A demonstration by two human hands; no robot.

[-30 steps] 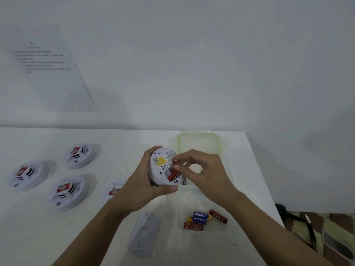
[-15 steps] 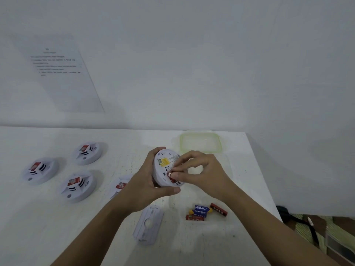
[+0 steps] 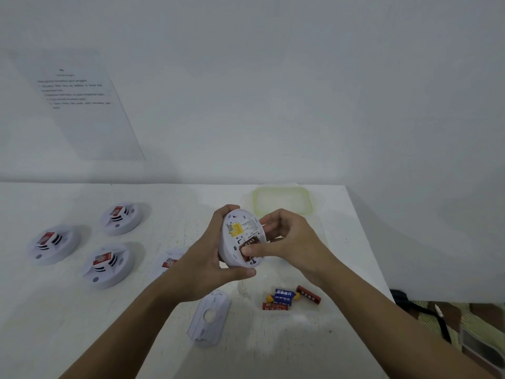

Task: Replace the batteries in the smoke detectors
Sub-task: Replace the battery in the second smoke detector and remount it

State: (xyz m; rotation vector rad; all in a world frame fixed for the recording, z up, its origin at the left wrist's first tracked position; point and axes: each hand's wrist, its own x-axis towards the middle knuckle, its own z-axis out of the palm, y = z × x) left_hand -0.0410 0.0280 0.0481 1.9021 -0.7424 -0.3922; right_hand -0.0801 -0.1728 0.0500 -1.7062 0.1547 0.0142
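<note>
**Bench note: detector in hand, back side up**

- Person at the white table (image 3: pixel 82 310), both hands raised just above it.
- Left hand (image 3: pixel 207 261) grips the smoke detector (image 3: pixel 240 228) from its left edge, fingers curled over the top rim and thumb under the bottom. The unit is tilted, its back facing the person.
- Right hand (image 3: pixel 292 242): thumb tip presses on a red battery (image 3: pixel 250 243) lying in the open compartment; fingers curled round the detector's right rim.
- Loose batteries (image 3: pixel 287 298), red and blue, lie in a small cluster on the table below the right wrist.
- A white back plate (image 3: pixel 210 318) lies flat near the left forearm.
- Three other detectors (image 3: pixel 109 265) sit face up, well apart at the left.
- A green-rimmed container (image 3: pixel 281 199) stands behind the hands, near the wall.
</note>
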